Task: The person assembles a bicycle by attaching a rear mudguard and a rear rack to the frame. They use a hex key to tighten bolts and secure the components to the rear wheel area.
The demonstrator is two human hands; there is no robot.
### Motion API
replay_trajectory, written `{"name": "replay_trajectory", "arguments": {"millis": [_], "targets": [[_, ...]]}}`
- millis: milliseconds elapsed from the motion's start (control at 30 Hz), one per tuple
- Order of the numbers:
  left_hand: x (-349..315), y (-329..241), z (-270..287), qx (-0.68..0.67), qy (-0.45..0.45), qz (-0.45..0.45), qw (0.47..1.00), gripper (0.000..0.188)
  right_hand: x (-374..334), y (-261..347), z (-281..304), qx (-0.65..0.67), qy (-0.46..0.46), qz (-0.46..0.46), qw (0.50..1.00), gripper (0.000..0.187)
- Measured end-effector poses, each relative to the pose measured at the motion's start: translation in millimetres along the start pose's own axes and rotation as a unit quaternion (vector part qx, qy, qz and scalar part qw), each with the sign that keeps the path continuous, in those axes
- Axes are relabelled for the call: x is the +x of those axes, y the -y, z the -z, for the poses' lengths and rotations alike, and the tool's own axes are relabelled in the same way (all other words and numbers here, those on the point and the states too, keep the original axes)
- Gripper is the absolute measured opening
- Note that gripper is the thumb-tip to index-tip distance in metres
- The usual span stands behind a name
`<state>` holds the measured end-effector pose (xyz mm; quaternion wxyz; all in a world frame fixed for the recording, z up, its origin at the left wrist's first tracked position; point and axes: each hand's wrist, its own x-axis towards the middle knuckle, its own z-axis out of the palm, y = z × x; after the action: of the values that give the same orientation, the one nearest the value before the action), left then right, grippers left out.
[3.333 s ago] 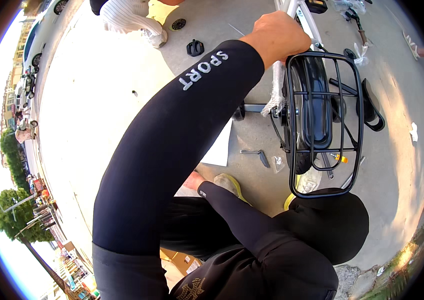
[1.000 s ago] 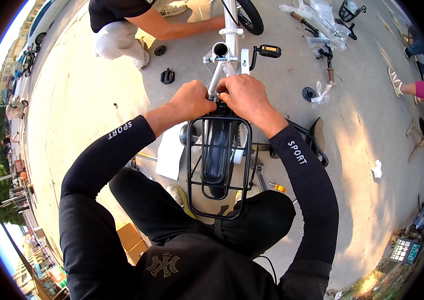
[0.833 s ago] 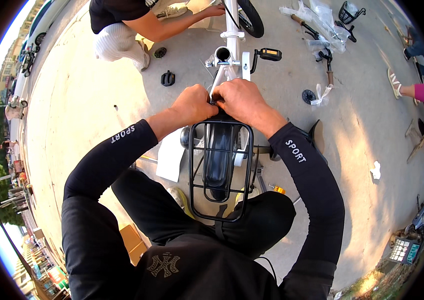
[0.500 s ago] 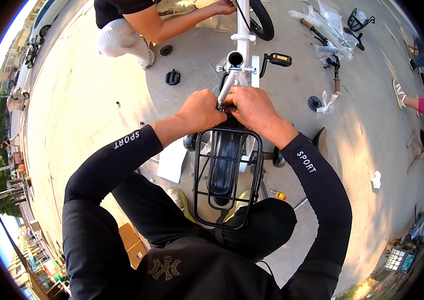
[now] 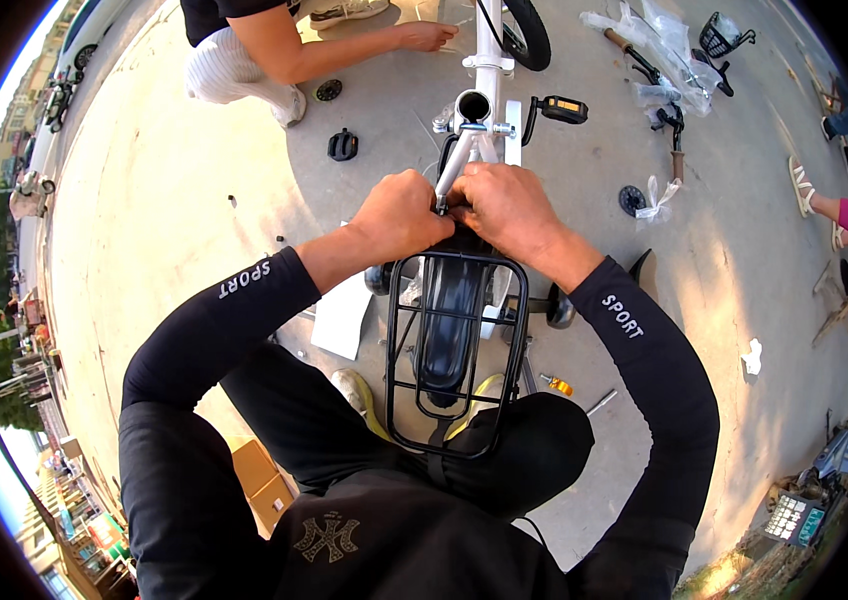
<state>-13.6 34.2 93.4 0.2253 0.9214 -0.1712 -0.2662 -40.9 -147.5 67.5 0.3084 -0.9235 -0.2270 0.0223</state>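
A small white bicycle frame [image 5: 487, 88] stands in front of me, its open seat tube facing up. Behind it, between my knees, a black wire rear rack [image 5: 394, 345] sits over the black rear mudguard [image 5: 447, 330]. My left hand [image 5: 402, 212] is closed at the lower end of a white frame strut, where it meets the rack's front. My right hand [image 5: 507, 203] is closed right beside it, fingertips nearly touching the left's. Whatever small part lies between the fingers is hidden by them. A black pedal with orange reflector [image 5: 566, 109] sticks out to the right.
Another person's hand [image 5: 430, 37] is near the front wheel [image 5: 527, 35]. A loose pedal [image 5: 343, 145], a white sheet [image 5: 341, 318], a yellow-orange part [image 5: 557, 384] and a cardboard box [image 5: 262, 482] lie around. Handlebar parts in plastic [image 5: 659, 75] and a small basket [image 5: 719, 38] are far right.
My hands stay at the same joint, the right one slightly shifted. The other person's hand has drawn back left from the front of the bicycle. The view has shifted slightly.
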Motion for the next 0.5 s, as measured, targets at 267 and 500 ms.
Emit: {"name": "replay_trajectory", "arguments": {"millis": [267,500], "targets": [[-0.6,-0.8,0.1,0.020,0.005,0.004,1.000,0.028,2.9,3.3,1.3,0.019,0.017,-0.039,0.999,0.007],[-0.9,-1.9,2.1,0.033,0.003,-0.002,0.999,0.027,2.3,-2.0,-2.0,0.004,-0.007,0.013,1.000,0.006]]}}
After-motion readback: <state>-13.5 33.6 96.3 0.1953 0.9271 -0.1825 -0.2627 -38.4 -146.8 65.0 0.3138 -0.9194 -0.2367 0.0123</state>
